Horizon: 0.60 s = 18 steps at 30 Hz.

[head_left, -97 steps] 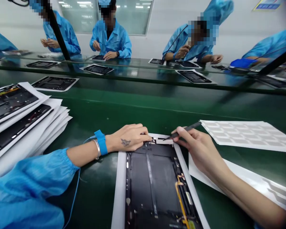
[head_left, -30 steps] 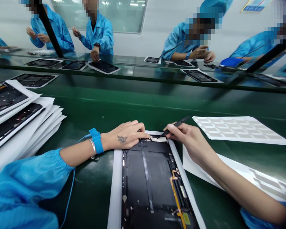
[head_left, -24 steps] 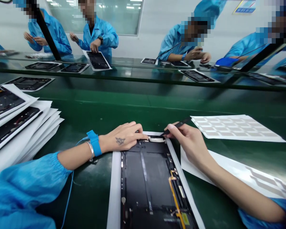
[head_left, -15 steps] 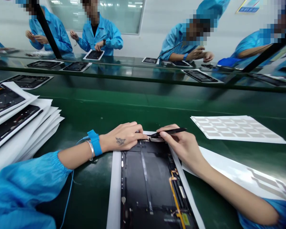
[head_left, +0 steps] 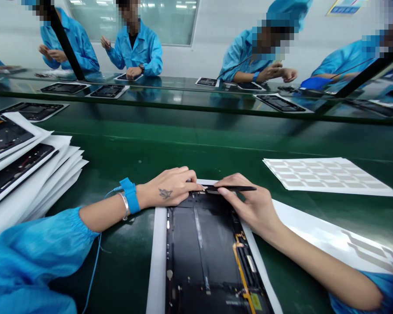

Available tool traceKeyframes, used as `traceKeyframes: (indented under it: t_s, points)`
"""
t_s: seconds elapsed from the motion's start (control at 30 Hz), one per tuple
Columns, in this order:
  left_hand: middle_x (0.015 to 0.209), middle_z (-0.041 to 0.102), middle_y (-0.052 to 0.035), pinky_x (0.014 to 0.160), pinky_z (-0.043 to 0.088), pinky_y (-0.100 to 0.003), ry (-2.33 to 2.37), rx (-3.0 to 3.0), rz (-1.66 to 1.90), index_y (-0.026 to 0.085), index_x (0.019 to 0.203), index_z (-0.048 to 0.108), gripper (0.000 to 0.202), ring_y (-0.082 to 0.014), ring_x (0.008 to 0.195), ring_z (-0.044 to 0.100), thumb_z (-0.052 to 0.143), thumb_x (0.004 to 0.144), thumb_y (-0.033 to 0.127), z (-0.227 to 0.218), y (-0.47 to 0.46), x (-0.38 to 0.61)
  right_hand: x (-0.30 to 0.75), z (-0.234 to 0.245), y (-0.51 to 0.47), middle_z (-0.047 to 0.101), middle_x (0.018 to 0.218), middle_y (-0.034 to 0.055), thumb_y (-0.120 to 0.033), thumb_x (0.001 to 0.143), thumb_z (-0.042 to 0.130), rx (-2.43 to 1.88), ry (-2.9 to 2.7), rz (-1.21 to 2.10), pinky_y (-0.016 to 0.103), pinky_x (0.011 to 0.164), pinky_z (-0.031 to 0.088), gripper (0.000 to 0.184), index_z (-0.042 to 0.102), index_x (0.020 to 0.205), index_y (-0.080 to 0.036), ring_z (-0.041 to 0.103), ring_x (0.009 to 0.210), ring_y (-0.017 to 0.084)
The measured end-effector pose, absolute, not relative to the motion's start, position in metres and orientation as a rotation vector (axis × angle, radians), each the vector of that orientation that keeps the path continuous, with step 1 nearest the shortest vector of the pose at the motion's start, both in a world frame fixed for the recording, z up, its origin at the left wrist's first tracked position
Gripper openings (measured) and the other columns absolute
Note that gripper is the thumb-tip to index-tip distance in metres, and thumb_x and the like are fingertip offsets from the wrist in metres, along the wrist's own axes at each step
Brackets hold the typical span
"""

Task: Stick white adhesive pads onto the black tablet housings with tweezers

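A tablet housing (head_left: 212, 244) with a black inside, orange flex cables and small parts lies in front of me on a white sheet (head_left: 156, 248). My left hand (head_left: 170, 187) rests on its far edge, index finger stretched over it and pressing there, other fingers curled. What lies under the fingertips is hidden. In my right hand (head_left: 249, 198), black tweezers (head_left: 239, 188) are pinched between thumb and fingers, lying nearly level. Their tips are at the far edge, just right of my left index fingertip, by a small light part (head_left: 205, 188).
Sheets with tablet housings (head_left: 16, 174) are stacked at left. To the right lie a sheet of grey stickers (head_left: 327, 174) and another partly used sheet (head_left: 314, 231). Beyond a raised ledge (head_left: 183, 104), several co-workers in blue handle parts. A blue cord (head_left: 96, 266) runs from my left wrist.
The tweezers have tipped to nearly level, and my right hand has shifted slightly. My left hand stays put. Across the table, a co-worker's hand has moved over a tablet housing.
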<state>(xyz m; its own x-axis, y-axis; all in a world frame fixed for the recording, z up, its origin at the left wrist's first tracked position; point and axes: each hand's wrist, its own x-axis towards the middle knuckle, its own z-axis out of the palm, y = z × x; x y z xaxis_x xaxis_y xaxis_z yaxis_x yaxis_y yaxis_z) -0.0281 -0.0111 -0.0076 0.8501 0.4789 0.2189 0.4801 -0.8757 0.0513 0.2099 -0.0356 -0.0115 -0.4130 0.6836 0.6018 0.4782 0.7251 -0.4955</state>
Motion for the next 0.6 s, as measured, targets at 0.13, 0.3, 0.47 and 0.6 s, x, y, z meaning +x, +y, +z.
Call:
traceKeyframes:
  t_s: [0.13, 0.3, 0.47, 0.6]
  points:
    - [0.111, 0.061, -0.0078, 0.08, 0.047, -0.032, -0.8, -3.027, -0.338, 0.02, 0.122, 0.06, 0.035, -0.0193, 0.093, 0.053, 0.042, 0.094, 0.011, -0.007, -0.011, -0.028, 0.21, -0.013, -0.035, 0.072, 0.084, 0.0045, -0.024, 0.095, 0.057, -0.896, -2.093, 0.32, 0.031, 0.071, 0.054, 0.012, 0.068, 0.092, -0.022, 0.067, 0.078, 0.019]
    - [0.118, 0.062, -0.007, 0.085, 0.047, -0.034, -0.827, -3.067, -0.366, 0.017, 0.12, 0.061, 0.036, -0.0205, 0.099, 0.053, 0.043, 0.09, 0.006, -0.007, -0.011, -0.025, 0.21, -0.01, -0.036, 0.072, 0.083, 0.0059, -0.034, 0.094, 0.058, -0.875, -2.093, 0.44, 0.032, 0.072, 0.054, 0.019, 0.072, 0.09, -0.021, 0.068, 0.078, 0.02]
    - [0.121, 0.063, -0.008, 0.088, 0.046, -0.034, -0.786, -3.064, -0.386, 0.013, 0.12, 0.06, 0.033, -0.0212, 0.103, 0.053, 0.043, 0.092, 0.007, -0.009, -0.014, -0.023, 0.226, -0.005, -0.034, 0.073, 0.085, 0.006, -0.053, 0.087, 0.061, -1.254, -1.795, 0.676, 0.036, 0.076, 0.057, 0.035, 0.072, 0.079, -0.021, 0.069, 0.079, 0.023]
    - [0.122, 0.062, -0.0081, 0.081, 0.045, -0.034, -0.767, -3.011, -0.325, 0.019, 0.13, 0.056, 0.039, -0.0215, 0.101, 0.053, 0.042, 0.095, 0.01, -0.009, -0.016, -0.024, 0.241, -0.008, -0.029, 0.069, 0.076, 0.0035, -0.061, 0.075, 0.071, -1.377, -1.397, 0.89, 0.038, 0.072, 0.06, 0.041, 0.072, 0.078, -0.02, 0.068, 0.07, 0.02]
